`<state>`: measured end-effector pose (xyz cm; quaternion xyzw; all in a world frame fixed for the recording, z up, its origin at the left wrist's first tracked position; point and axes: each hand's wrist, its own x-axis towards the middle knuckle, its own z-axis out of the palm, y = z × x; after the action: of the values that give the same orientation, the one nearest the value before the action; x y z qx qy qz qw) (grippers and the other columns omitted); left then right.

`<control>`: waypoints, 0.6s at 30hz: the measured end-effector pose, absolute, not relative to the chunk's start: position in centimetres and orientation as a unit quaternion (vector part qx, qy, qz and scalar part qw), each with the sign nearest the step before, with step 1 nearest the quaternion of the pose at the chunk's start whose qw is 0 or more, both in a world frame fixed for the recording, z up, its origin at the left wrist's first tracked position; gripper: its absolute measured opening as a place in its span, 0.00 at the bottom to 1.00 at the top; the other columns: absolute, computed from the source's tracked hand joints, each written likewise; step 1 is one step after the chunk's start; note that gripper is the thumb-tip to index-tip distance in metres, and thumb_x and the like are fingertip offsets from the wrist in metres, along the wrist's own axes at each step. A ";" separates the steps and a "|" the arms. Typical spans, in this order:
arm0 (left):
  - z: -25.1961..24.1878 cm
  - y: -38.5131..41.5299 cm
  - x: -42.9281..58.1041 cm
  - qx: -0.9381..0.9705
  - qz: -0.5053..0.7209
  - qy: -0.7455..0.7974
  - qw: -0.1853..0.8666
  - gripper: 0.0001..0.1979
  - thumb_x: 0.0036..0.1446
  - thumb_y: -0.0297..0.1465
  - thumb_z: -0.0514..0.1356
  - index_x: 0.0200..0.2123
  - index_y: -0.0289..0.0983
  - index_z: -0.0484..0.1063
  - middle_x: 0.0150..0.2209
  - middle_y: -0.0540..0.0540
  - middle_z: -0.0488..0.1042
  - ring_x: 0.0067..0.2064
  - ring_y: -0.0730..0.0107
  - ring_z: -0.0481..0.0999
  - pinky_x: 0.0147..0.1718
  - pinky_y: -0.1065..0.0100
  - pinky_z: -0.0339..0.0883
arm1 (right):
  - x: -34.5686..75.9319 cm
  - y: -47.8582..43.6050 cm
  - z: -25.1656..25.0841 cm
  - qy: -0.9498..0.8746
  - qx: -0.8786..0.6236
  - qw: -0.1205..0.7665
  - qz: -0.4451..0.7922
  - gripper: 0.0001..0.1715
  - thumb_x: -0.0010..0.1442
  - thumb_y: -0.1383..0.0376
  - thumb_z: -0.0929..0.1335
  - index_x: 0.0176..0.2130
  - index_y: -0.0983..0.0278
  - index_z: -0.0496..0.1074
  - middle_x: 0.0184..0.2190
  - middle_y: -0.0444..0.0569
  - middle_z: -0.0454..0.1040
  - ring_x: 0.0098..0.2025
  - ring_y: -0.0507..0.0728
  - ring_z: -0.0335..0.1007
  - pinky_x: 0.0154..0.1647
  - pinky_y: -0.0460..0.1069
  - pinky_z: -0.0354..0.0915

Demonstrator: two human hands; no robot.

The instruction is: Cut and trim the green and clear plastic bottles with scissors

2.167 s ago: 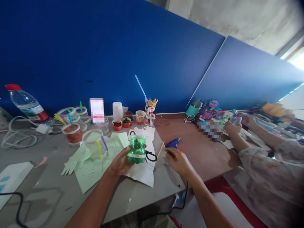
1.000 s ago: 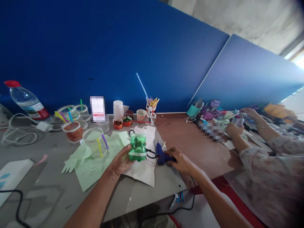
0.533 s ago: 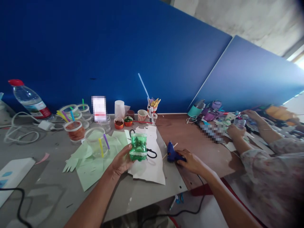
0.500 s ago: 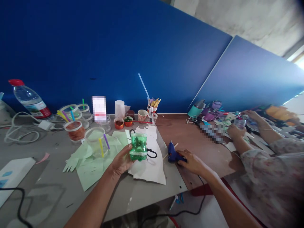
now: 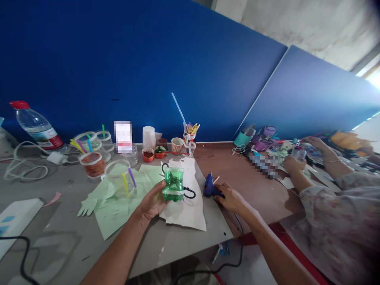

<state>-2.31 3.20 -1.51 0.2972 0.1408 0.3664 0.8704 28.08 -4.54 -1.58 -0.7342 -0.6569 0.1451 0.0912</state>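
Observation:
My left hand (image 5: 154, 201) is closed around a short green see-through piece of plastic bottle (image 5: 173, 184), with a whitish band at its rim and another lower down. Behind it a pair of black-handled scissors (image 5: 190, 193) lies on torn white paper (image 5: 190, 213), its blades mostly hidden. My right hand (image 5: 233, 200) grips the handle of a blue glue gun (image 5: 209, 187), nozzle pointing up and away from me. A pale glue stick (image 5: 216, 180) shows beside the gun. A black cord (image 5: 241, 245) hangs from the gun past the table edge.
Pale green paper (image 5: 109, 217) and a clear cup with straw pieces (image 5: 115, 180) lie left of my left hand. Small paint cups (image 5: 148, 155), a white cup stack (image 5: 149, 137) and a capped bottle (image 5: 40, 128) stand along the blue partition. At right, another person's hands (image 5: 293, 164) hold a clear bottle.
My right hand has moved a little left with the glue gun, bringing it closer to the green bottle piece. My left hand stays almost in place.

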 end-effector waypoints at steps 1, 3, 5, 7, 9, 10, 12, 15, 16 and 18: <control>-1.6 3.2 -2.3 0.297 0.366 0.142 0.870 0.14 0.51 0.36 0.66 0.39 0.33 0.76 0.43 0.40 0.78 0.43 0.60 0.78 0.41 0.65 0.70 | 27.9 -4.2 -1.6 -0.656 -0.735 0.090 0.146 0.28 0.57 0.64 0.65 0.55 0.70 0.68 0.48 0.61 0.70 0.48 0.63 0.70 0.49 0.52 0.61; -1.7 3.2 -2.3 0.296 0.366 0.143 0.871 0.14 0.51 0.36 0.66 0.39 0.33 0.77 0.43 0.40 0.78 0.42 0.60 0.78 0.40 0.65 0.70 | 27.3 -3.7 -1.6 -0.656 -0.735 0.090 0.146 0.28 0.57 0.63 0.66 0.56 0.68 0.68 0.48 0.60 0.70 0.48 0.63 0.70 0.48 0.52 0.61; -1.8 3.3 -2.2 0.294 0.369 0.141 0.870 0.14 0.52 0.36 0.65 0.39 0.33 0.76 0.42 0.39 0.78 0.42 0.60 0.78 0.41 0.64 0.70 | 26.6 -3.2 -1.7 -0.659 -0.731 0.102 0.143 0.29 0.56 0.63 0.66 0.57 0.68 0.67 0.50 0.60 0.69 0.49 0.63 0.69 0.48 0.52 0.61; -1.8 3.3 -2.2 0.293 0.372 0.139 0.870 0.14 0.53 0.36 0.65 0.39 0.33 0.76 0.42 0.39 0.79 0.43 0.58 0.78 0.43 0.62 0.70 | 25.9 -2.8 -1.7 -0.660 -0.729 0.115 0.143 0.29 0.56 0.63 0.66 0.57 0.67 0.67 0.51 0.59 0.69 0.49 0.63 0.70 0.48 0.51 0.62; -1.8 3.3 -2.2 0.292 0.372 0.140 0.870 0.14 0.53 0.36 0.64 0.40 0.33 0.76 0.42 0.39 0.79 0.44 0.56 0.78 0.44 0.60 0.70 | 25.2 -2.6 -1.7 -0.657 -0.730 0.120 0.144 0.28 0.57 0.62 0.66 0.56 0.67 0.68 0.51 0.59 0.70 0.48 0.62 0.70 0.48 0.51 0.62; -1.7 3.3 -2.2 0.291 0.371 0.142 0.870 0.14 0.53 0.36 0.64 0.40 0.33 0.76 0.42 0.39 0.79 0.44 0.56 0.78 0.45 0.60 0.69 | 24.8 -2.4 -1.8 -0.655 -0.732 0.122 0.142 0.27 0.58 0.61 0.66 0.56 0.67 0.68 0.51 0.59 0.70 0.48 0.62 0.71 0.48 0.51 0.62; -1.6 3.3 -2.3 0.291 0.371 0.147 0.870 0.14 0.53 0.36 0.64 0.40 0.33 0.76 0.41 0.39 0.79 0.45 0.56 0.77 0.45 0.59 0.69 | 24.3 -2.2 -1.9 -0.648 -0.738 0.128 0.137 0.26 0.59 0.59 0.65 0.55 0.66 0.69 0.50 0.60 0.70 0.48 0.63 0.71 0.47 0.52 0.63; -1.6 3.3 -2.3 0.290 0.374 0.156 0.867 0.13 0.52 0.36 0.65 0.38 0.33 0.77 0.41 0.40 0.79 0.43 0.57 0.78 0.43 0.61 0.70 | 23.9 -2.1 -2.1 -0.635 -0.748 0.137 0.131 0.26 0.59 0.58 0.64 0.54 0.67 0.69 0.49 0.62 0.70 0.48 0.65 0.71 0.46 0.54 0.63; -1.6 3.3 -2.3 0.288 0.377 0.160 0.866 0.13 0.51 0.36 0.65 0.38 0.33 0.77 0.42 0.40 0.79 0.43 0.57 0.78 0.43 0.61 0.70 | 23.8 -2.2 -2.2 -0.630 -0.753 0.140 0.127 0.28 0.59 0.58 0.65 0.55 0.68 0.68 0.48 0.63 0.70 0.48 0.66 0.70 0.47 0.55 0.64; -1.7 3.3 -2.4 0.281 0.378 0.166 0.866 0.13 0.51 0.36 0.65 0.37 0.34 0.77 0.42 0.40 0.79 0.43 0.58 0.78 0.43 0.62 0.70 | 23.7 -2.9 -2.0 -0.614 -0.763 0.169 0.107 0.32 0.56 0.59 0.66 0.57 0.70 0.66 0.48 0.65 0.69 0.50 0.68 0.68 0.48 0.57 0.63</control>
<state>-2.35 3.34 -1.72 0.2812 0.1658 0.3777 0.8665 23.70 -2.90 -2.02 -0.7634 -0.6142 0.1073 0.1688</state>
